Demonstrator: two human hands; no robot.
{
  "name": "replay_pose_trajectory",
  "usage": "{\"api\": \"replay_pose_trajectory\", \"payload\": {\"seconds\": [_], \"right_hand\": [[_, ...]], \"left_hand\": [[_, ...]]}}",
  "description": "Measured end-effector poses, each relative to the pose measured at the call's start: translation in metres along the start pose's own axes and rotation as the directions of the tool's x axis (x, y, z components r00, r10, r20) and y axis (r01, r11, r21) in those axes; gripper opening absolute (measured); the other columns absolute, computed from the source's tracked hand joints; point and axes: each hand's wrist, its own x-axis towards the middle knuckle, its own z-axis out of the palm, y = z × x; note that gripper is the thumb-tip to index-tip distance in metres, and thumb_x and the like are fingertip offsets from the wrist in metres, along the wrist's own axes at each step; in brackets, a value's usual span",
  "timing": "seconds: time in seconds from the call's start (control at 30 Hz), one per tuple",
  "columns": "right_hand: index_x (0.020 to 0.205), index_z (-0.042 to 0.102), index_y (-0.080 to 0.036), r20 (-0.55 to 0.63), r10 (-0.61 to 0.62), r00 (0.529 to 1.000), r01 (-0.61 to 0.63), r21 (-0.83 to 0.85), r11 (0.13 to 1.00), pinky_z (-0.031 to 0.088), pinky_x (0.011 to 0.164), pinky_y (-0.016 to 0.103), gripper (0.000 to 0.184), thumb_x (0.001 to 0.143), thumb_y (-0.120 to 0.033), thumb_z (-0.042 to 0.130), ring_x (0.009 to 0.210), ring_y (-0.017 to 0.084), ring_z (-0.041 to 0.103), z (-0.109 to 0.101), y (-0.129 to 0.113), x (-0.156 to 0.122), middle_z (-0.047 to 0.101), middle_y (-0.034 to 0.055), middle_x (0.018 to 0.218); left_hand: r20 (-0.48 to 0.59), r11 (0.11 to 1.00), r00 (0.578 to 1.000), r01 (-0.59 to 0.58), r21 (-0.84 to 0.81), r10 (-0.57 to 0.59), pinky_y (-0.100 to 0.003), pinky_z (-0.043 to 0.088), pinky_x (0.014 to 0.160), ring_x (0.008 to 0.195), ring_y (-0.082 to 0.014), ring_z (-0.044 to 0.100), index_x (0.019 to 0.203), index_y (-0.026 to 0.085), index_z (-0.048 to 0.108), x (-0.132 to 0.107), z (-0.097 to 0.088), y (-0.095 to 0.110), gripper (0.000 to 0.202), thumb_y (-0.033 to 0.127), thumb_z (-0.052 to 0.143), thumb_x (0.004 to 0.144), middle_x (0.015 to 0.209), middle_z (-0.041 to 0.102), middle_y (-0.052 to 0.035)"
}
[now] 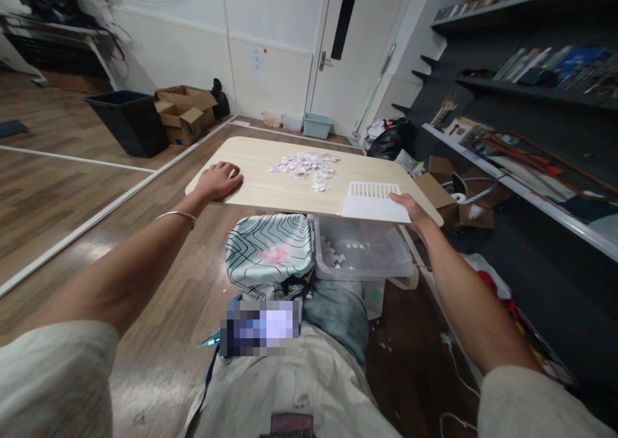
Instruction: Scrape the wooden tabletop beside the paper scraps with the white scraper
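Note:
My left hand (pixel 219 180) rests on the left part of a pale wooden board (pixel 261 187), fingers lying loosely on its surface and nothing seen in them. Near the board's front right corner, my right hand (pixel 410 209) grips the right edge of a white slotted sheet (pixel 374 207), thumb on top; the other fingers are hidden below. The sheet lies over the board's front edge, its row of slots at the far side. A pile of small pale paper pieces (pixel 306 166) is spread over the middle of the board, left of the sheet.
Below the board's front edge stands a clear plastic bin (pixel 367 272) with some small pieces inside. A patterned bag (pixel 268 251) is left of it, and a blurred-out phone (pixel 261 328) lies on my lap. A shelf (pixel 521 177) runs along the right; cartons (pixel 186 113) stand far left.

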Motion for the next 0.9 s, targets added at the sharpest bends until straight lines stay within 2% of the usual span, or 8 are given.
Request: {"api": "replay_pose_trajectory", "payload": {"seconds": [0.07, 0.13, 0.3, 0.37, 0.57, 0.77, 0.83, 0.9], "right_hand": [[0.083, 0.078, -0.017, -0.08, -0.003, 0.997, 0.01, 0.086, 0.996, 0.058, 0.059, 0.031, 0.037, 0.075, -0.052, 0.088, 0.063, 0.022, 0.074, 0.002, 0.001, 0.0, 0.082, 0.01, 0.08], [0.083, 0.078, -0.016, -0.103, 0.026, 0.994, -0.015, 0.099, 0.995, 0.059, 0.06, 0.031, 0.034, 0.075, -0.048, 0.088, 0.065, 0.022, 0.074, 0.003, 0.003, 0.0, 0.083, 0.0098, 0.08], [0.075, 0.075, -0.016, -0.033, 0.095, 0.995, -0.096, -0.025, 0.995, 0.054, 0.053, 0.032, 0.035, 0.067, -0.044, 0.094, 0.054, 0.023, 0.068, -0.004, 0.005, 0.001, 0.075, 0.0086, 0.065], [0.077, 0.076, -0.016, -0.036, 0.107, 0.994, -0.108, -0.036, 0.994, 0.056, 0.054, 0.035, 0.035, 0.068, -0.045, 0.093, 0.056, 0.025, 0.07, -0.008, 0.005, 0.001, 0.074, 0.0089, 0.064], [0.105, 0.076, -0.021, -0.172, -0.033, 0.985, 0.055, 0.127, 0.99, 0.069, 0.073, 0.04, 0.042, 0.082, -0.055, 0.079, 0.089, 0.03, 0.081, -0.002, 0.011, 0.01, 0.084, 0.0077, 0.092], [0.105, 0.071, -0.022, -0.253, -0.052, 0.966, 0.113, 0.234, 0.966, 0.069, 0.09, 0.039, 0.039, 0.078, -0.046, 0.086, 0.101, 0.027, 0.08, 0.009, 0.017, 0.023, 0.084, 0.006, 0.101], [0.109, 0.071, -0.022, -0.243, -0.072, 0.967, 0.127, 0.218, 0.968, 0.069, 0.09, 0.041, 0.044, 0.077, -0.046, 0.088, 0.103, 0.028, 0.08, 0.01, 0.016, 0.023, 0.083, 0.0066, 0.104], [0.112, 0.07, -0.021, -0.238, -0.071, 0.969, 0.117, 0.185, 0.976, 0.07, 0.082, 0.042, 0.047, 0.079, -0.05, 0.088, 0.099, 0.028, 0.081, 0.009, 0.015, 0.022, 0.083, 0.0075, 0.102]], "left_hand": [[0.003, 1.0, 1.0, 0.002, -0.003, -0.002, -0.057, 0.044, 0.12, 0.141, -0.042, 0.059, 0.139, 0.025, 0.073, 0.0, 0.0, 0.0, 0.058, 0.057, 0.046, 0.1, 0.152, 0.067, -0.017], [0.002, 1.0, 1.0, 0.007, -0.007, -0.007, -0.057, 0.044, 0.12, 0.141, -0.042, 0.059, 0.139, 0.025, 0.073, 0.0, -0.001, 0.001, 0.057, 0.056, 0.046, 0.1, 0.152, 0.067, -0.0162], [-0.004, 1.0, 1.0, 0.005, -0.009, -0.005, -0.056, 0.044, 0.12, 0.143, -0.0419, 0.057, 0.139, 0.024, 0.074, 0.0, -0.001, 0.0, 0.058, 0.056, 0.046, 0.1, 0.153, 0.066, -0.0166], [-0.003, 1.0, 1.0, 0.001, -0.006, -0.001, -0.055, 0.043, 0.12, 0.143, -0.0414, 0.057, 0.139, 0.023, 0.073, 0.001, 0.0, 0.0, 0.059, 0.056, 0.045, 0.1, 0.152, 0.065, -0.0166], [-0.004, 1.0, 1.0, 0.002, -0.002, -0.002, -0.054, 0.043, 0.121, 0.143, -0.0406, 0.056, 0.139, 0.023, 0.073, 0.001, 0.001, -0.001, 0.058, 0.056, 0.045, 0.101, 0.153, 0.065, -0.0161], [-0.006, 1.0, 1.0, 0.009, 0.006, -0.009, -0.055, 0.043, 0.121, 0.143, -0.0407, 0.056, 0.141, 0.021, 0.072, 0.0, -0.001, 0.001, 0.06, 0.057, 0.045, 0.101, 0.153, 0.065, -0.0165], [-0.004, 1.0, 1.0, 0.006, 0.004, -0.006, -0.056, 0.043, 0.121, 0.144, -0.0412, 0.056, 0.141, 0.02, 0.072, 0.0, -0.001, 0.001, 0.061, 0.056, 0.044, 0.101, 0.154, 0.065, -0.0177], [-0.002, 1.0, 1.0, 0.004, 0.004, -0.004, -0.056, 0.043, 0.121, 0.144, -0.0414, 0.056, 0.14, 0.02, 0.072, 0.0, -0.002, 0.002, 0.061, 0.056, 0.044, 0.101, 0.154, 0.065, -0.018]]}}
